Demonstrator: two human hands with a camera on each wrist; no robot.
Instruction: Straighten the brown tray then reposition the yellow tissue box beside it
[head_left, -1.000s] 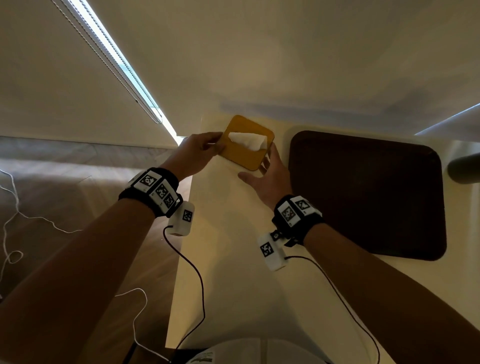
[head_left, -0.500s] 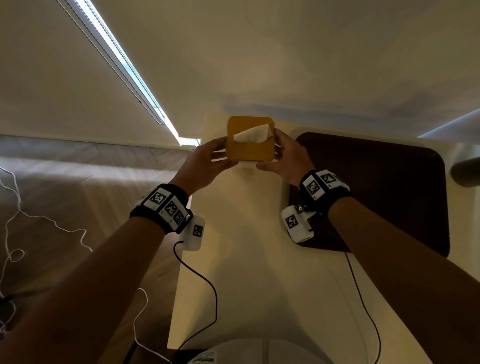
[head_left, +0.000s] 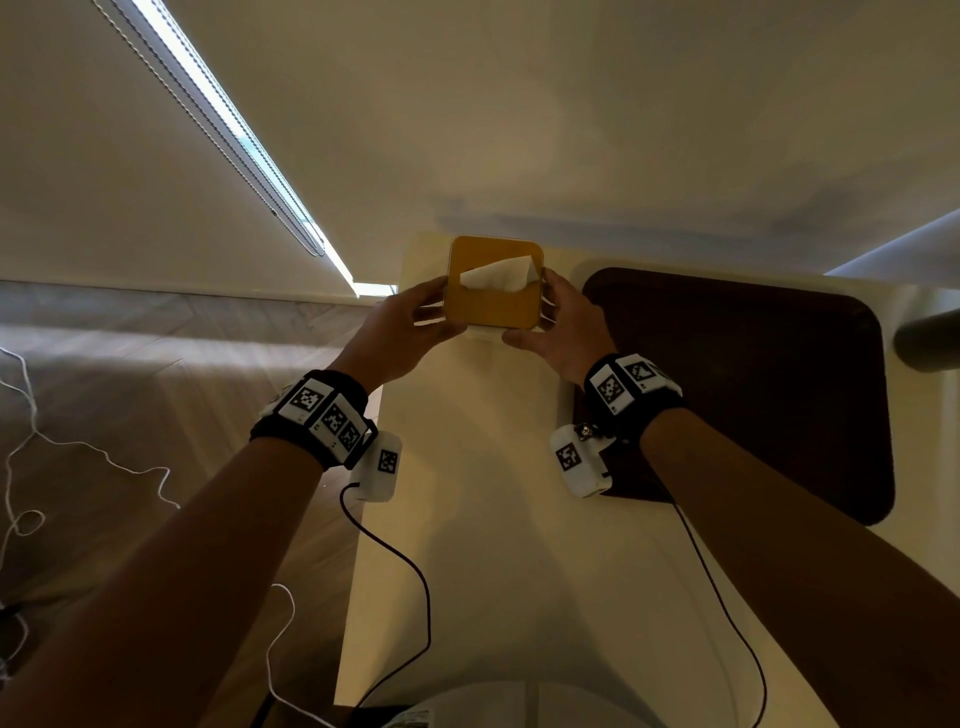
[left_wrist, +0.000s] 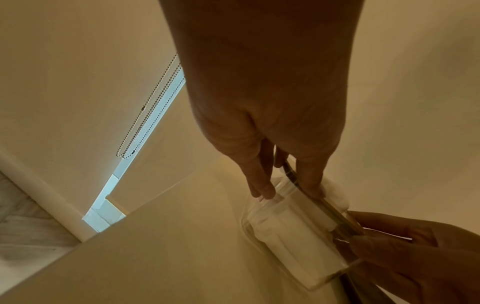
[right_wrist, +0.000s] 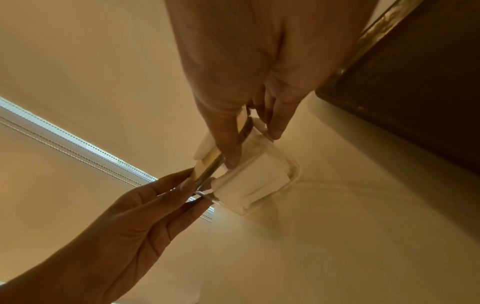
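The yellow tissue box (head_left: 496, 291), with a white tissue sticking up from its lid, stands square at the far left corner of the cream table (head_left: 483, 519), just left of the brown tray (head_left: 753, 374). My left hand (head_left: 415, 322) pinches its left side and my right hand (head_left: 550, 322) pinches its right side. The left wrist view shows my left hand (left_wrist: 285, 191) with the thumb over the lid edge and fingers against the box's (left_wrist: 293, 236) clear wall. From the right wrist, my right hand (right_wrist: 249, 148) grips the box (right_wrist: 254, 181) likewise, beside the tray (right_wrist: 415, 82).
A wall runs close behind the table's far edge. A grey rounded object (head_left: 930, 338) lies at the far right past the tray. The table's left edge (head_left: 371, 467) drops to a wooden floor with loose white cables (head_left: 104, 457). A blind's bead chain (left_wrist: 148, 115) hangs at left.
The box has turned from a skewed angle to square with the tray. My right hand moved from in front of it to its right side, and both hands now hold it.
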